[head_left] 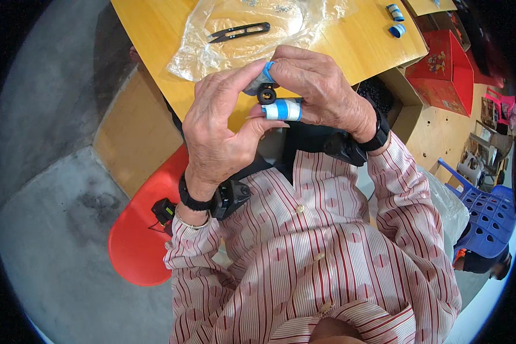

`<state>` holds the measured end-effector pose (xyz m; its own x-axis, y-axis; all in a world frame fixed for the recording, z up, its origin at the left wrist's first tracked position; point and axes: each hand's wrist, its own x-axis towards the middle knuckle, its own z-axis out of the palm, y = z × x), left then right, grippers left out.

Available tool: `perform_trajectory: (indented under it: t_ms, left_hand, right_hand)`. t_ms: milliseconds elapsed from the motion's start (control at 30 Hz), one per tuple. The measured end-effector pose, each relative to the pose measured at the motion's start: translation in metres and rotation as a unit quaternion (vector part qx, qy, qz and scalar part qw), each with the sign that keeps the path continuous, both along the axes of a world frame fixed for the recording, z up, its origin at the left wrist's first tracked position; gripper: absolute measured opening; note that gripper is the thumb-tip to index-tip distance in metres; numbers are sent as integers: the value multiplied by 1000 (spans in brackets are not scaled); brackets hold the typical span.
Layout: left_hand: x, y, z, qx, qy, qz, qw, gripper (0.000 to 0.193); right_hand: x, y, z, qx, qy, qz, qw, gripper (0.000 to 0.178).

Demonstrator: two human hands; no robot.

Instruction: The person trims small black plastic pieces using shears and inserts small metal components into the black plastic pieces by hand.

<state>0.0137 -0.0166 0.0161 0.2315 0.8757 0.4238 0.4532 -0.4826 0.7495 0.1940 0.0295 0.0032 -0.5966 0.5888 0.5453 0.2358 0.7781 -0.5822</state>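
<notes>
In front of my chest, both hands meet over the table's near edge. A small black part with a round, ring-like end (266,93) is between their fingertips. My right hand (327,92) is closed, its fingers bent around the part. A blue-and-white striped wrap (283,109) is around what looks like my right thumb, and a second blue-and-white wrap (259,80) lies above the black part. My left hand (221,117) is closed from the other side, index finger above and thumb below. Overlapping fingers hide which tips press on the part. Black thread snips (239,32) lie beyond the hands.
The snips rest on a clear plastic bag (192,54) with small metallic bits at its far end. Two blue-and-white rolls (397,30) lie on the yellow table (355,49). A red box (441,71) stands right, near a blue plastic chair (484,215). A red seat (137,241) is left.
</notes>
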Motion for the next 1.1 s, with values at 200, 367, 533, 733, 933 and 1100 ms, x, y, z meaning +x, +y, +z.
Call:
perform_trajectory:
  t_ms: [200,367,533,733,933,1100]
  left_hand:
    - [-5,0,-1,22,-9,-2,1000,58]
    - [-8,3,-3,29,-1,-13,1000,56]
    - [-11,0,-5,38,22,-4,999,53]
    - [-10,1,-8,36,26,-5,999,52]
    - [-5,1,-6,-14,-16,-9,1000,55]
    - [-4,4,-9,-11,-2,-26,1000,57]
  right_hand:
    - [-5,-2,2,26,-6,4,1000,28]
    - [-5,-3,0,24,-13,3,1000,26]
    - [-7,-4,-2,32,-15,15,999,24]
    - [-4,-4,1,14,-31,8,999,22]
    - [-2,-2,-5,39,-29,-10,999,26]
    - [3,-5,-7,14,-36,-13,999,27]
